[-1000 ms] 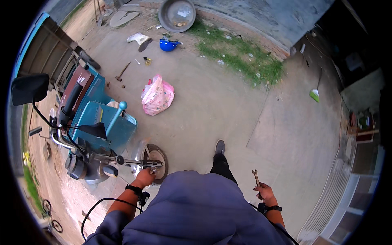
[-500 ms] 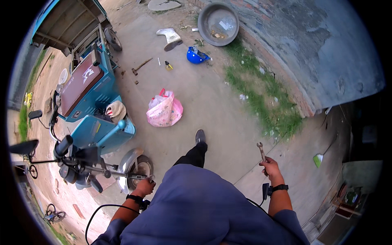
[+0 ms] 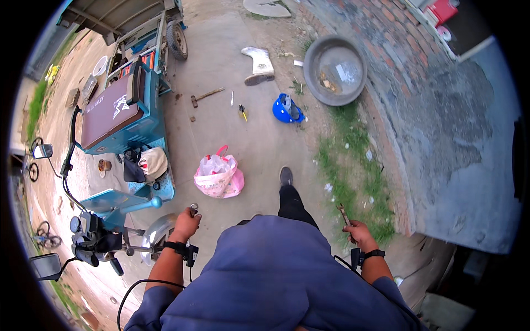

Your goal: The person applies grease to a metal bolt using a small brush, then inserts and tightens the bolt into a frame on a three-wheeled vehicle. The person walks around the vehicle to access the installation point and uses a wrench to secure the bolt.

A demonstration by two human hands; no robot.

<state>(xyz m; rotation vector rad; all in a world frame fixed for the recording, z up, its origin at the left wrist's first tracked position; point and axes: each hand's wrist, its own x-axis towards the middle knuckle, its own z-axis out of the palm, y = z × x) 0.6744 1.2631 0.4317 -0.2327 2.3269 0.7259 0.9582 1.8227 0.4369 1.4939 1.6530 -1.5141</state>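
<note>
My left hand (image 3: 186,226) is closed around a metal wrench (image 3: 194,207), its ring end poking up past my fingers and the rest hidden in my grip. On the other side, my right hand (image 3: 360,234) grips an open-ended wrench (image 3: 343,213) with the jaw pointing up and away from me. Both hands are in the air at either side of my body. Ahead on the concrete sits a pink plastic bag (image 3: 218,185) with red handles and clear plastic inside.
A blue cargo tricycle (image 3: 118,129) stands along the left. Farther off lie a hammer (image 3: 207,96), yellow-handled tool (image 3: 243,113), blue helmet (image 3: 286,110) and white boot (image 3: 258,65). A grey basin (image 3: 314,69) rests by the brick wall (image 3: 386,25), near a grass strip (image 3: 356,176).
I have stepped forward, so the bag and tricycle sit nearer in view. My left hand has risen, its wrench turned from sideways to upright. Both wrenches stay held.
</note>
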